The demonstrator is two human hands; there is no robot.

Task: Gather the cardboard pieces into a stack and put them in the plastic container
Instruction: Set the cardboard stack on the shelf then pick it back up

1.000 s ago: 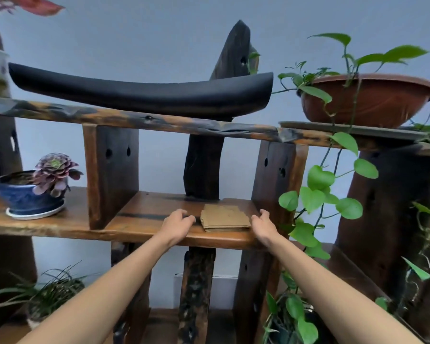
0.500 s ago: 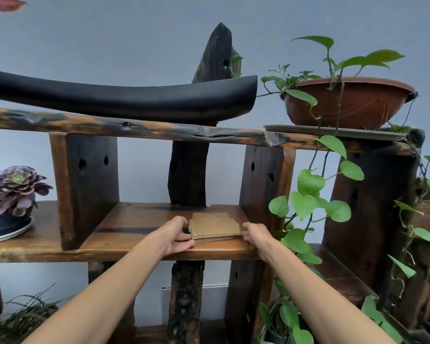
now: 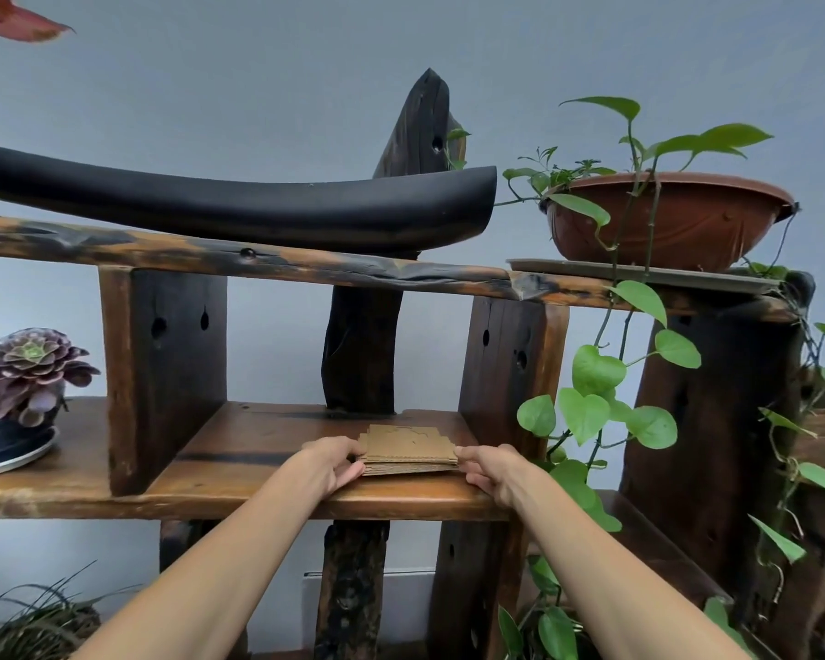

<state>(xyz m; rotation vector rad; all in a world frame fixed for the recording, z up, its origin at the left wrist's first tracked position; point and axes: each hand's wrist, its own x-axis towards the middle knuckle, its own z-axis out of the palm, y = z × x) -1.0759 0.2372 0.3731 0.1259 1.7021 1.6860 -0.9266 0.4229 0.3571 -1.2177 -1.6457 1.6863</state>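
Stack location: the cardboard stack (image 3: 408, 449) sits on the middle wooden shelf (image 3: 258, 469), right near the front edge, in the bay between two dark uprights.

Left hand: left hand (image 3: 328, 465) has its fingers curled round the stack's left edge, thumb down by the lower layers. Looks like a proper hold, not just a nudge.

Right hand: right hand (image 3: 490, 469) is on the right edge the same way, fingertips tucked against the side of the pile. So it's squeezed between both hands.

Step in hand: my read is squaring up and lifting the pile off the shelf.

How to do it well: the top sheets look a bit staggered at the corners, so I'd press the sides in evenly first, get thumbs or fingers under the bottom sheet, then lift it level. Tip it and the loose sheets will probably slide out. Also pull straight back, since the pothos vine (image 3: 596, 397) hangs just beside the right wrist.

Container: no plastic container anywhere in view, so that bit is not yet done.

Counts: one stack, several sheets, too thin and tight to count exactly. Two hands. One succulent (image 3: 32, 369) in a blue pot, one brown planter (image 3: 672, 221) up top, one long black curved piece (image 3: 234, 207).
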